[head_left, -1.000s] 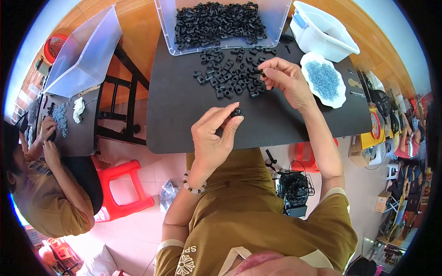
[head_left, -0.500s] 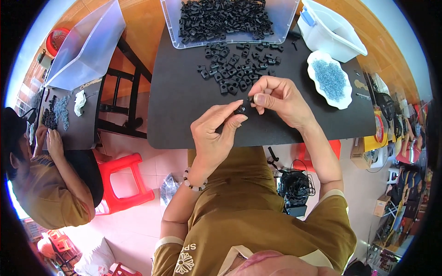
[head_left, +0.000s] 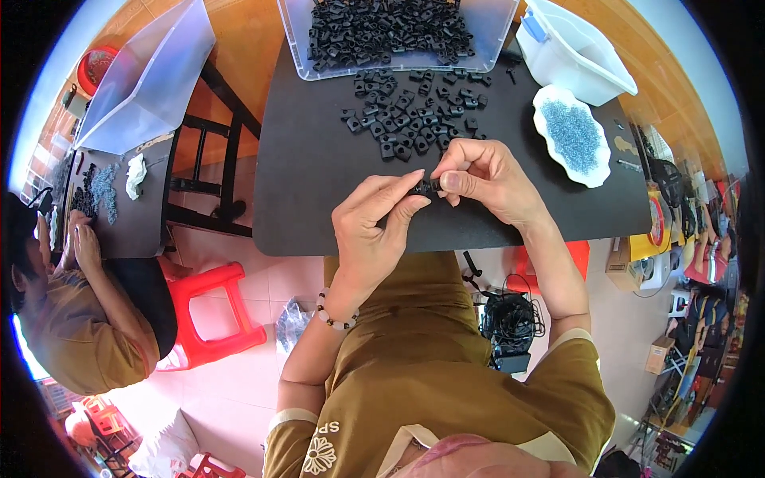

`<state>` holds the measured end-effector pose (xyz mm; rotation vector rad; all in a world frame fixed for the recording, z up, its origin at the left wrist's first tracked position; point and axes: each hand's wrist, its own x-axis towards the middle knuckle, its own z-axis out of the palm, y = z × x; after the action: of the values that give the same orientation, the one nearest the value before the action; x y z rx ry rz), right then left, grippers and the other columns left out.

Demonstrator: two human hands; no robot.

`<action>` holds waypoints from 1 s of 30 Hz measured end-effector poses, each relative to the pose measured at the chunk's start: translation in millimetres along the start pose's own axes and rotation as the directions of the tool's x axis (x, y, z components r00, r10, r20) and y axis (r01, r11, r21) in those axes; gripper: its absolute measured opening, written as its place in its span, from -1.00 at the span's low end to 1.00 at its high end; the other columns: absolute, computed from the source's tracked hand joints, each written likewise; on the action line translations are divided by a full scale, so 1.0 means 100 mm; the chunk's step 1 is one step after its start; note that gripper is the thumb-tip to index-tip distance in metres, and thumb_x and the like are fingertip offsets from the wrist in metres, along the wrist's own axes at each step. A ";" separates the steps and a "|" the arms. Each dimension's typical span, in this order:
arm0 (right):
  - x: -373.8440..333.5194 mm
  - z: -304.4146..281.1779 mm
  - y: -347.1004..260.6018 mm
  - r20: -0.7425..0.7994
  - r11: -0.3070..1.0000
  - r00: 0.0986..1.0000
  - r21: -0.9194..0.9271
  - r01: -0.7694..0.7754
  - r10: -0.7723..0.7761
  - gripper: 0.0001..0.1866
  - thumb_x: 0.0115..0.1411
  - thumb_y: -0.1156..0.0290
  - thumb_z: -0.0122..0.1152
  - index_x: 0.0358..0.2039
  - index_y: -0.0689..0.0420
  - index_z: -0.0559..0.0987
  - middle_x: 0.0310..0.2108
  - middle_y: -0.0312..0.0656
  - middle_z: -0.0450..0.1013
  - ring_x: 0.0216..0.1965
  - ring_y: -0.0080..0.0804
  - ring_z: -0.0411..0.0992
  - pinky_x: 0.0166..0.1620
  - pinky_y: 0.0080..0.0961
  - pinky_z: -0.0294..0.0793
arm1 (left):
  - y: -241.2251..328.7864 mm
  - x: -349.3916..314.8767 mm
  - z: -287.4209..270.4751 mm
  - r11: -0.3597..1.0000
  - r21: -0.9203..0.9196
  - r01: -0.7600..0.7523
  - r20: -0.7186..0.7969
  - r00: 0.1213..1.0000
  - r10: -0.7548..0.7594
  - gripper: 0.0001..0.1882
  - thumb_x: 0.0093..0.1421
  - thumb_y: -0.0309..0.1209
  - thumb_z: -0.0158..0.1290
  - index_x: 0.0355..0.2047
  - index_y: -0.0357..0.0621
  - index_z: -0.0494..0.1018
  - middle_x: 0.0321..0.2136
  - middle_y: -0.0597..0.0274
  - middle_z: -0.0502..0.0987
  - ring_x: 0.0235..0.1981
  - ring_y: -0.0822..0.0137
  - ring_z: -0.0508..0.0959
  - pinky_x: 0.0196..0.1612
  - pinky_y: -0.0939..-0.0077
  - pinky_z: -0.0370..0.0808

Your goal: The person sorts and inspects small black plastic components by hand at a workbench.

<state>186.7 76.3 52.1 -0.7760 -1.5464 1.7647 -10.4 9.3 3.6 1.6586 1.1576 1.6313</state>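
Above the near part of the dark table, my left hand point(head_left: 373, 217) pinches a small black plastic part point(head_left: 421, 188) between thumb and fingertips. My right hand point(head_left: 492, 182) is closed in a pinch on another small black piece point(head_left: 435, 184), pressed against the part's right side. Fingertips cover much of both pieces, so I cannot tell how they fit. Just beyond the hands lie several loose black plastic parts point(head_left: 404, 119), block-shaped with round holes. A white scalloped dish point(head_left: 595, 177) of small bluish clear pieces point(head_left: 572, 137) stands to the right.
A clear bin point(head_left: 296, 57) heaped with black parts stands at the table's back. Behind the dish is a white tub point(head_left: 550, 68). At left, a co-worker point(head_left: 88, 319) sits at another dark table point(head_left: 143, 227), near a red stool point(head_left: 179, 311). Cables point(head_left: 510, 319) lie below.
My right hand has brought its small piece leftward and down against the part in my left hand; the two pieces now touch. The co-worker's hands have moved closer together.
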 end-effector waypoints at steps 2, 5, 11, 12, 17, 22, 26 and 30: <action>0.00 -0.01 0.01 0.003 0.999 1.000 -0.034 -0.001 0.001 -0.79 0.29 0.36 0.38 -0.29 0.27 0.62 -0.40 -0.26 0.52 -0.44 -0.62 0.45 -0.32 -0.66 0.46 | 0.02 0.01 0.00 1.000 0.016 -0.018 0.002 1.000 0.018 -0.70 0.18 -0.54 0.32 -0.05 -0.22 0.67 -0.32 0.21 0.63 -0.39 0.51 0.54 -0.34 0.66 0.45; 0.00 -0.01 0.02 -0.016 0.999 1.000 -0.040 -0.019 0.018 -0.81 0.29 0.38 0.38 -0.30 0.27 0.63 -0.39 -0.26 0.53 -0.43 -0.63 0.45 -0.32 -0.66 0.46 | 0.04 0.01 0.01 0.998 0.059 -0.031 0.003 1.000 0.031 -0.69 0.16 -0.54 0.33 -0.06 -0.20 0.68 -0.33 0.20 0.63 -0.39 0.47 0.54 -0.32 0.63 0.46; -0.01 -0.02 0.02 0.008 0.998 1.000 -0.064 -0.021 0.021 -0.82 0.28 0.40 0.38 -0.35 0.27 0.62 -0.40 -0.27 0.51 -0.43 -0.64 0.44 -0.31 -0.66 0.46 | 0.07 0.01 0.03 0.994 0.101 -0.042 0.008 0.999 0.041 -0.70 0.14 -0.56 0.33 -0.08 -0.21 0.68 -0.34 0.17 0.64 -0.39 0.40 0.56 -0.30 0.57 0.49; -0.01 -0.02 0.01 0.008 0.998 1.000 -0.068 -0.018 0.019 -0.82 0.29 0.41 0.38 -0.35 0.27 0.62 -0.41 -0.27 0.51 -0.43 -0.64 0.43 -0.31 -0.66 0.45 | 0.07 0.01 0.03 0.993 0.106 -0.050 0.008 0.999 0.050 -0.70 0.14 -0.56 0.32 -0.08 -0.22 0.68 -0.34 0.16 0.64 -0.39 0.40 0.57 -0.30 0.57 0.49; -0.01 -0.05 0.04 0.005 0.994 1.000 -0.104 -0.020 0.021 -0.83 0.29 0.43 0.37 -0.37 0.27 0.62 -0.41 -0.28 0.50 -0.43 -0.65 0.43 -0.31 -0.66 0.45 | 0.08 0.00 0.04 0.983 0.162 -0.081 0.027 0.997 0.077 -0.69 0.14 -0.57 0.32 -0.08 -0.21 0.68 -0.33 0.16 0.65 -0.38 0.40 0.58 -0.30 0.58 0.50; -0.02 -0.05 0.04 0.001 0.992 0.999 -0.124 -0.037 0.038 -0.87 0.29 0.48 0.35 -0.36 0.26 0.61 -0.41 -0.29 0.51 -0.43 -0.65 0.42 -0.32 -0.66 0.45 | 0.12 -0.01 0.05 0.984 0.173 -0.045 -0.023 0.998 0.050 -0.69 0.11 -0.56 0.34 -0.10 -0.22 0.68 -0.34 0.15 0.66 -0.42 0.36 0.59 -0.32 0.56 0.51; -0.02 -0.03 0.04 0.000 0.992 0.999 -0.116 -0.039 0.039 -0.87 0.29 0.49 0.34 -0.38 0.25 0.59 -0.41 -0.29 0.51 -0.43 -0.65 0.42 -0.32 -0.66 0.45 | 0.05 -0.03 0.04 0.983 0.167 -0.081 -0.022 0.996 0.086 -0.71 0.11 -0.56 0.35 -0.12 -0.22 0.68 -0.34 0.15 0.67 -0.44 0.36 0.59 -0.33 0.55 0.52; -0.04 -0.04 0.07 -0.014 0.989 0.999 -0.143 -0.043 0.041 -0.84 0.28 0.50 0.34 -0.42 0.24 0.57 -0.41 -0.29 0.52 -0.43 -0.66 0.41 -0.32 -0.66 0.44 | 0.04 -0.03 0.06 0.976 0.172 -0.135 -0.008 0.990 0.139 -0.73 0.12 -0.58 0.34 -0.14 -0.22 0.68 -0.34 0.14 0.67 -0.42 0.37 0.60 -0.34 0.56 0.53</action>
<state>191.3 74.7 44.4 -0.8921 -1.6746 1.6904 -3.5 5.9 4.8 1.8710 1.2483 1.6749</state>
